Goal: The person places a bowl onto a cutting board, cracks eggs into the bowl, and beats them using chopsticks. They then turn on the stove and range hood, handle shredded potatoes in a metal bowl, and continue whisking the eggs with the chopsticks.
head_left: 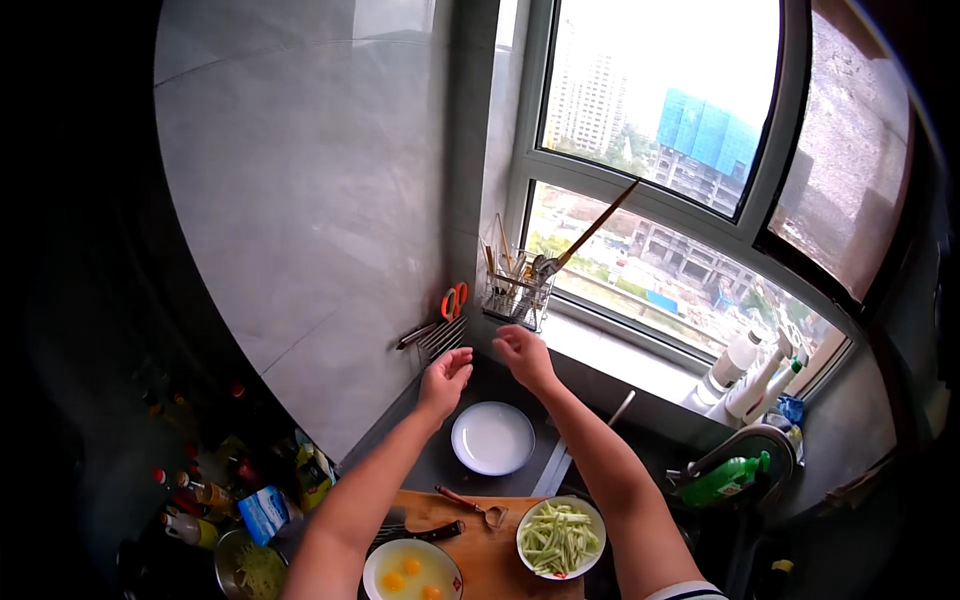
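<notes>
My left hand (447, 382) is raised beyond the white plate (493, 438), fingers loosely bent and apart, with nothing visible in it. My right hand (524, 355) hovers just in front of the wire utensil rack (517, 297), its fingers curled but not closed on anything I can see. Between my forearms the plate lies on the dark counter. Nearer to me, the wooden cutting board (490, 565) bears a peeler (480, 505) and a black-handled knife (437, 531). A bowl of cracked eggs (412, 572) and a bowl of green vegetable strips (561, 538) stand at its sides.
Orange-handled scissors (454, 301) and knives sit in a holder (443, 338) by the wall. Spray bottles (762, 385) line the window sill. A faucet (768, 435) and green bottle (720, 481) are at the right. Several sauce bottles (190, 500) and a metal bowl (240, 570) are left.
</notes>
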Demonstrator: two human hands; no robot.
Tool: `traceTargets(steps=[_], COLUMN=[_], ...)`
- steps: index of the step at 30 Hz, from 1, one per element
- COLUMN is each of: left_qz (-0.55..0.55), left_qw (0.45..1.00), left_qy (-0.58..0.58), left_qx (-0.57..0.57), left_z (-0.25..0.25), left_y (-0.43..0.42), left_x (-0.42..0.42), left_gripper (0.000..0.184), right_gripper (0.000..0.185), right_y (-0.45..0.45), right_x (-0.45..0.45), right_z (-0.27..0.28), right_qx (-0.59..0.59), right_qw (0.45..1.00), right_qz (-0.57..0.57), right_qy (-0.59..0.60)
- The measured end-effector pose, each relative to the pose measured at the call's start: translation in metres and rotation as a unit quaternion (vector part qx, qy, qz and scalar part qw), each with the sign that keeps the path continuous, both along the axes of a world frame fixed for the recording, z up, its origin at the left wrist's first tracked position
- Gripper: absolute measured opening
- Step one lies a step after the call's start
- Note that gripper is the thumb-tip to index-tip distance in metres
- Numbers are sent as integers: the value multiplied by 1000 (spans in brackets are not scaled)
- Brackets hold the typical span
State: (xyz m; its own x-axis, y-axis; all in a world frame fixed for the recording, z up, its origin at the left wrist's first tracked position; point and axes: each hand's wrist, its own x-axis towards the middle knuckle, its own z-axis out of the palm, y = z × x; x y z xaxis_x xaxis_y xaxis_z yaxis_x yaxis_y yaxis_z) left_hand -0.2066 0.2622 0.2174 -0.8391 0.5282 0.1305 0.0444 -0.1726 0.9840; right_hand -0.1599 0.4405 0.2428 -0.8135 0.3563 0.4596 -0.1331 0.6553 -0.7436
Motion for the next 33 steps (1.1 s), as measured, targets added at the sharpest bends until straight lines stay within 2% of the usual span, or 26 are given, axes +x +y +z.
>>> traceTargets(steps=[6, 10, 15, 18, 21, 24, 27, 30, 31, 33], left_qz=[9, 8, 6, 13, 9, 23, 40, 41, 37, 30], left_qw=[1000, 999, 999, 999, 999, 999, 999, 999, 999, 1000], left_qy=[5, 32, 49, 52, 41, 40, 20, 6, 4, -1], left_qx=[-2, -18, 0, -2, 12, 16, 9, 15, 11, 3], left_z=[10, 9, 30, 40, 38, 36, 35, 33, 32, 35], left_y=[18, 32, 49, 55, 58, 56, 52, 49, 48, 45], left_x=[-34, -62, -89, -94, -100, -97, -96, -94, -92, -84], left_gripper=[29, 29, 29, 29, 28, 27, 27, 27, 27, 26], right_gripper=[29, 39, 41, 39, 38, 28, 18, 13, 13, 14], right_y=[6, 8, 23, 28, 32, 33, 41, 46, 48, 47], right_x=[-63, -101, -139, -147, -160, -168, -173, -169, -166, -159], right_z=[-6, 23, 50, 59, 62, 63, 65, 70, 72, 81], right_qx=[-10, -41, 55, 94, 121, 126, 92, 164, 148, 161], right_qw=[1000, 993, 987, 991, 985, 979, 988, 969, 976, 970], right_qz=[-12, -28, -44, -57, -92, -147, -95, -124, -121, -114], right_qy=[20, 110, 142, 79, 86, 67, 78, 135, 107, 139])
